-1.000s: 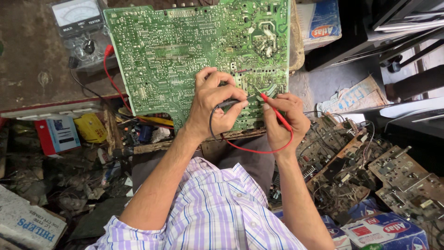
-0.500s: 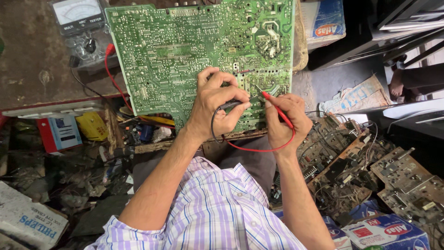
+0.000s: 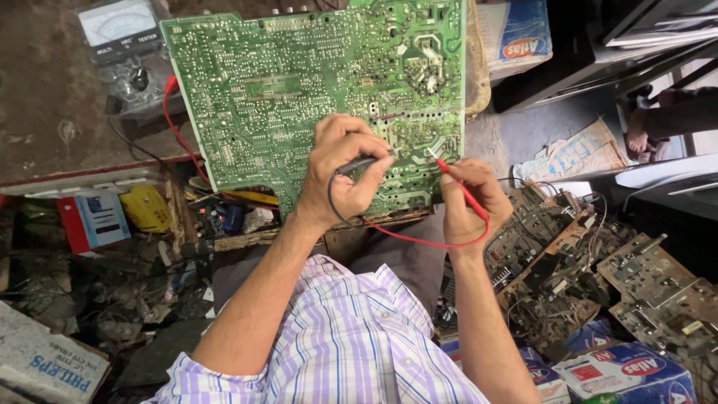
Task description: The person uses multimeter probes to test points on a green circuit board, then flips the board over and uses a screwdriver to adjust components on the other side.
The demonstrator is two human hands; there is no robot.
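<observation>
Green circuit board point(image 3: 299, 97) solder-side up (tilted), black probe point(image 3: 359, 162), red probe point(image 3: 456, 183) touching it

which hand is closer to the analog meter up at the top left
Left. The left hand, holding the black probe, is nearer the analog meter; the right hand is farther off, toward the board's right edge.

Soft, even daylight; sharp focus, dim lower-left clutter, slight wide-angle stretch at edges.
</observation>
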